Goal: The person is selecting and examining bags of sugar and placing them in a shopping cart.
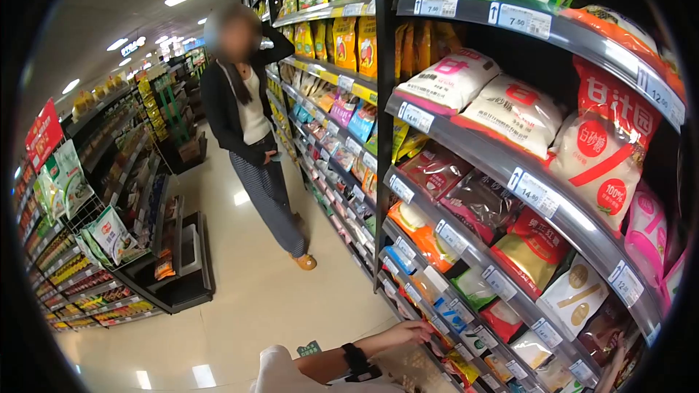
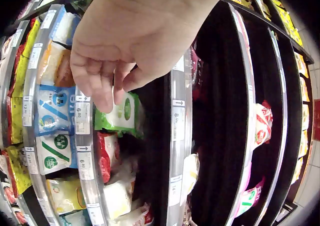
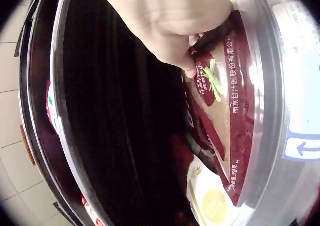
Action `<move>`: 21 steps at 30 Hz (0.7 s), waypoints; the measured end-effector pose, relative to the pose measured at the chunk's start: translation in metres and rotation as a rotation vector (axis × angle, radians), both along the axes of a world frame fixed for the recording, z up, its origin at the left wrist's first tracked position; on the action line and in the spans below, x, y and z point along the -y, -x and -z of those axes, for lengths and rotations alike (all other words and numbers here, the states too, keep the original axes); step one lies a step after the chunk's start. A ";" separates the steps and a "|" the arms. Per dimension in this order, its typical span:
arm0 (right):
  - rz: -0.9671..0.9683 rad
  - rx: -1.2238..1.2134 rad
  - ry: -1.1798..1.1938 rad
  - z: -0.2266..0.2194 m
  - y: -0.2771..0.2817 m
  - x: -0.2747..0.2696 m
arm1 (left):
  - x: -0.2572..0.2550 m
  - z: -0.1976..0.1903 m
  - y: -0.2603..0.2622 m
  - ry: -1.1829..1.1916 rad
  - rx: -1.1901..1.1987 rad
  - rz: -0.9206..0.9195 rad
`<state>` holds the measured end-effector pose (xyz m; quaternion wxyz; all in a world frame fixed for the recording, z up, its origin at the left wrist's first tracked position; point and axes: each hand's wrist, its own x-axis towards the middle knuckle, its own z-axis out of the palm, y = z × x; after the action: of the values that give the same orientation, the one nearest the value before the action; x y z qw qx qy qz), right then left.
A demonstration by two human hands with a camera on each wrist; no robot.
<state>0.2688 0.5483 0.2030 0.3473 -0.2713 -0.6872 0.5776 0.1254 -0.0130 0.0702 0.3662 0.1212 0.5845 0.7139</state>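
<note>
In the right wrist view my right hand (image 3: pixel 175 23) grips the top end of a dark red sugar bag (image 3: pixel 241 121) with a clear window, lying against the shelf's front rail. A white bag with a yellow circle (image 3: pixel 215 203) lies beside it. The head view catches that hand (image 1: pixel 621 360) only partly, at the lower right. My left hand (image 2: pixel 127 48) hangs with loosely bent fingers before the lower shelves and holds nothing. Its fingertips overlap a green and white bag (image 2: pixel 122 117) in the left wrist view. In the head view this hand (image 1: pixel 409 332) reaches to the shelf edge.
Large white sugar bags (image 1: pixel 513 113) and a red-topped sugar bag (image 1: pixel 604 145) fill the shelf above. A person (image 1: pixel 251 116) stands in the aisle beside the shelving. Across the tiled floor (image 1: pixel 247 298) runs another shelf unit (image 1: pixel 145 247) with hanging packets.
</note>
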 end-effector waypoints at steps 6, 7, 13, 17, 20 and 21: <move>-0.038 -0.075 -0.024 -0.002 0.007 0.005 | -0.007 0.014 0.006 -0.081 0.002 -0.032; -0.063 -0.088 -0.046 -0.002 0.011 0.005 | -0.004 0.013 0.006 -0.076 0.000 -0.028; -0.266 0.042 0.498 -0.008 0.041 0.004 | 0.011 -0.008 -0.001 -0.012 0.042 -0.025; -0.299 -0.180 0.372 0.011 0.038 -0.015 | 0.002 -0.003 -0.001 0.014 0.065 0.012; -0.338 -0.029 -0.438 -0.005 0.014 0.023 | -0.005 -0.017 0.001 0.028 0.026 0.027; -0.282 -0.101 -0.025 -0.001 0.020 0.012 | -0.011 -0.020 0.001 0.016 0.016 0.033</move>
<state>0.2486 0.5360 0.2041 0.3002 -0.1384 -0.7071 0.6251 0.1244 -0.0016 0.0900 0.3833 0.1222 0.5851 0.7041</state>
